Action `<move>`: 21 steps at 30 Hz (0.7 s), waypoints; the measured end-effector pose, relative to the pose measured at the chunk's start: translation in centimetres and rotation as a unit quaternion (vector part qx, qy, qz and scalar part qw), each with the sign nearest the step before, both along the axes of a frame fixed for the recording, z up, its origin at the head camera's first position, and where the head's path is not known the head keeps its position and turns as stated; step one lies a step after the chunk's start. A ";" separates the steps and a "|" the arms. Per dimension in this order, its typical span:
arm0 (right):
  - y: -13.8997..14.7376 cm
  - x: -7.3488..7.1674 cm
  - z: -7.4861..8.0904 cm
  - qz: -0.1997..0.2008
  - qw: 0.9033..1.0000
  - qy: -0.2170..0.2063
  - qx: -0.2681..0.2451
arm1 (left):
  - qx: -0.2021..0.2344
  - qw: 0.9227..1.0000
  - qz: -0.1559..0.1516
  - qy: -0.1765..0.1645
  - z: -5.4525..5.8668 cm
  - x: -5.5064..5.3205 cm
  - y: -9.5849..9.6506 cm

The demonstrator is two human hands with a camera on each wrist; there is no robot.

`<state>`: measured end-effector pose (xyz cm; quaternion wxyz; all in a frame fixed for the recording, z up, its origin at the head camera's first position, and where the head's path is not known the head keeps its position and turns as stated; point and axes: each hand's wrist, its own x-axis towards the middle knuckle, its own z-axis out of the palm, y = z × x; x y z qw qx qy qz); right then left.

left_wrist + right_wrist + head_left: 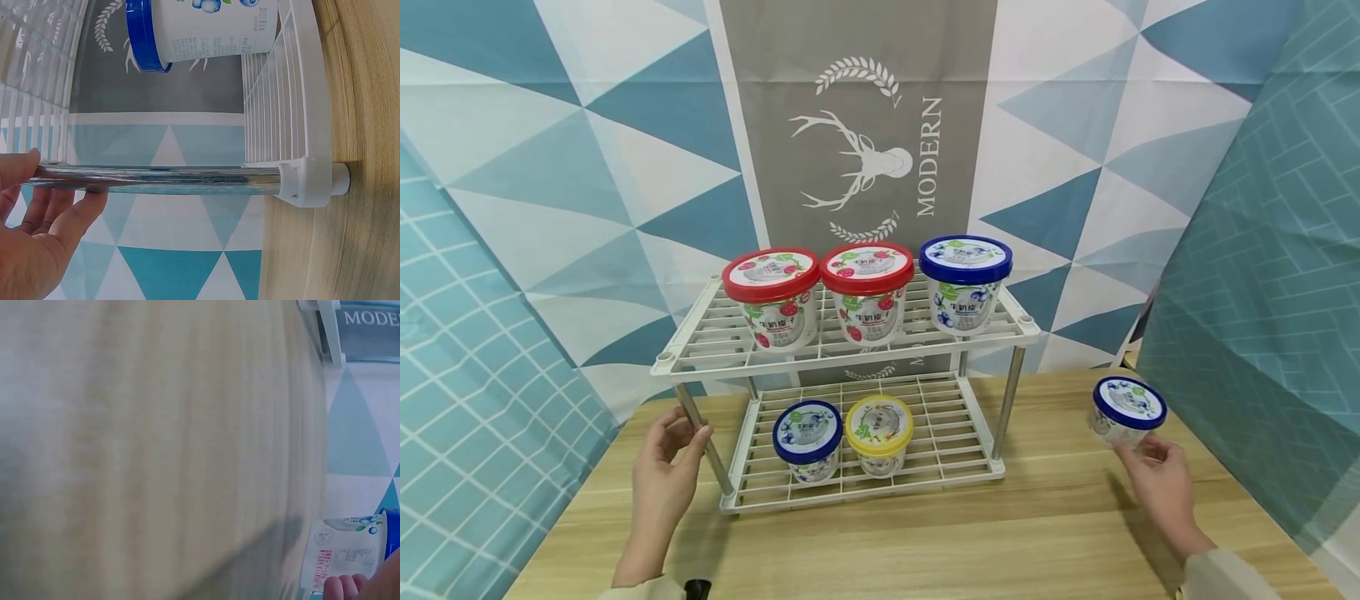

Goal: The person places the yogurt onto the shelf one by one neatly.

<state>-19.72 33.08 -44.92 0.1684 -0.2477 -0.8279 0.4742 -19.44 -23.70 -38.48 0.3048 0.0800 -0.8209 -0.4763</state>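
My left hand (666, 475) is at the rack's front left metal post (169, 179), with thumb and fingertips pinching it near the upper shelf. My right hand (1157, 479) grips a small white tub with a blue lid (1127, 408) by its lower side, right of the rack. A shadow falls on the table under that hand. The white two-tier rack (865, 500) bears a small blue-lidded tub (808, 437) and a yellow-lidded tub (880, 433) side by side on its lower shelf. In the right wrist view the held tub (344, 547) shows blueberry pictures and print.
On the upper shelf stand two large red-lidded tubs (782, 321) (868, 312) and one large blue-lidded tub (966, 304). A wooden table (925, 550) carries the rack. Patterned cloth (647, 125) hangs behind, and tiled-pattern sheets (1262, 333) close off both sides.
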 end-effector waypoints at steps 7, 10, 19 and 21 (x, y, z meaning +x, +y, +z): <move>-0.1 -1.2 0.2 -0.011 0.999 -0.027 -0.032 | 0.001 1.000 -0.007 0.006 0.2 0.1 0.1; -0.1 -1.7 0.0 -0.023 0.998 -0.037 -0.052 | 0.004 1.000 -0.006 0.004 0.1 0.0 0.1; -0.1 -2.9 -0.4 -0.044 0.995 -0.046 -0.082 | 0.003 1.000 -0.009 0.020 0.0 0.0 0.0; -0.1 -3.0 -0.6 -0.041 0.995 -0.044 -0.084 | 0.004 1.000 -0.010 0.022 0.0 0.0 0.1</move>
